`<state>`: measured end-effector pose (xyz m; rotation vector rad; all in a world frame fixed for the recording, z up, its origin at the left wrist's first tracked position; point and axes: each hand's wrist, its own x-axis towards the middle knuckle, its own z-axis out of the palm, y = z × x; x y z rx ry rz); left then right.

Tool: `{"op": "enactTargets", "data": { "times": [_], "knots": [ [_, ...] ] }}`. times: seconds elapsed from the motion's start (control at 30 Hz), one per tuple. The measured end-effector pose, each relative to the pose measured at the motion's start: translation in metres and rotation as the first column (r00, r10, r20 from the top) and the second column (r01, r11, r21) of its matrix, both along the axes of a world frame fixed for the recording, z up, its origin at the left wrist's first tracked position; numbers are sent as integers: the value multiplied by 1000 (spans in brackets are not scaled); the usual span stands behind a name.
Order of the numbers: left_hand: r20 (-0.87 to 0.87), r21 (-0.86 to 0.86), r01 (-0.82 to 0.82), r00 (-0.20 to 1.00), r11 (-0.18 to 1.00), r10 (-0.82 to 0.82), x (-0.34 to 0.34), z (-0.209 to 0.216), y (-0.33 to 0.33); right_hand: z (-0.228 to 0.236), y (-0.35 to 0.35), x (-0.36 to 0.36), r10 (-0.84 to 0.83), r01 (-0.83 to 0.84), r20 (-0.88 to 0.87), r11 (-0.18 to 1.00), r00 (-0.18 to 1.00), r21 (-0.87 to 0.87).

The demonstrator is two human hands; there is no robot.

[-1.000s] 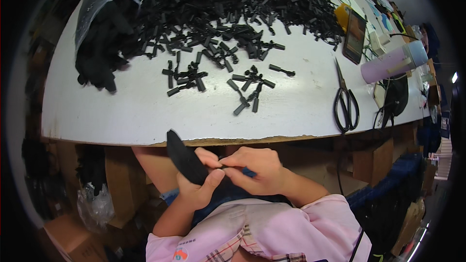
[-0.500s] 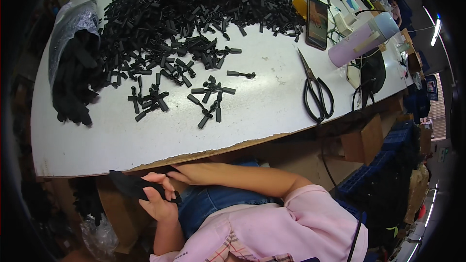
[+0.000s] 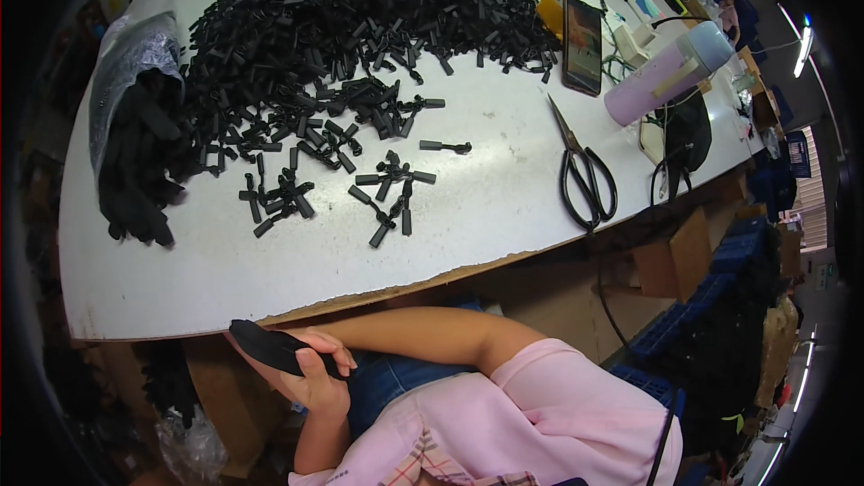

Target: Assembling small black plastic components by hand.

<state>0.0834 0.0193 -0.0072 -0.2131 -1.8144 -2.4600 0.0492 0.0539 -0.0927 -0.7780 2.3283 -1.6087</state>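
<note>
My left hand [image 3: 322, 375] is closed round a folded piece of black fabric [image 3: 270, 347], just off the table's near edge at the lower left. The fabric is narrow and pointed toward the far left end. My right forearm [image 3: 423, 328] reaches leftward behind my left hand. The right hand is mostly hidden behind the fabric and the left hand, so its fingers cannot be made out. On the white table [image 3: 504, 207] lie small black tabs with short cord loops, like zipper pulls: a big heap [image 3: 360, 18] and several loose clusters [image 3: 391, 202] nearer me.
A clear plastic bag [image 3: 148, 45] with black fabric pieces [image 3: 144, 162] lies at the table's left. Black-handled scissors [image 3: 580, 175], a phone [image 3: 582, 45], yellow tape [image 3: 551, 11] and a lilac bottle [image 3: 666, 76] are on the right. The table's front edge [image 3: 396, 288] is chipped.
My left hand has shifted slightly right with the black fabric. The right arm has reached farther left, and its hand has passed behind the left hand. The view has shifted a little.
</note>
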Motion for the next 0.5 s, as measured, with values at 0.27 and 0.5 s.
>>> {"op": "enactTargets", "data": {
  "times": [0.27,0.5],
  "knots": [
    [-24,-5,-13,1000,1000,13,3,-3,4,1,-2,-18,35,-37,57,999,998,27],
    [42,-81,4,999,997,0,7,13,9,22,21,-14,116,-118,64,993,991,18]
  ]
}}
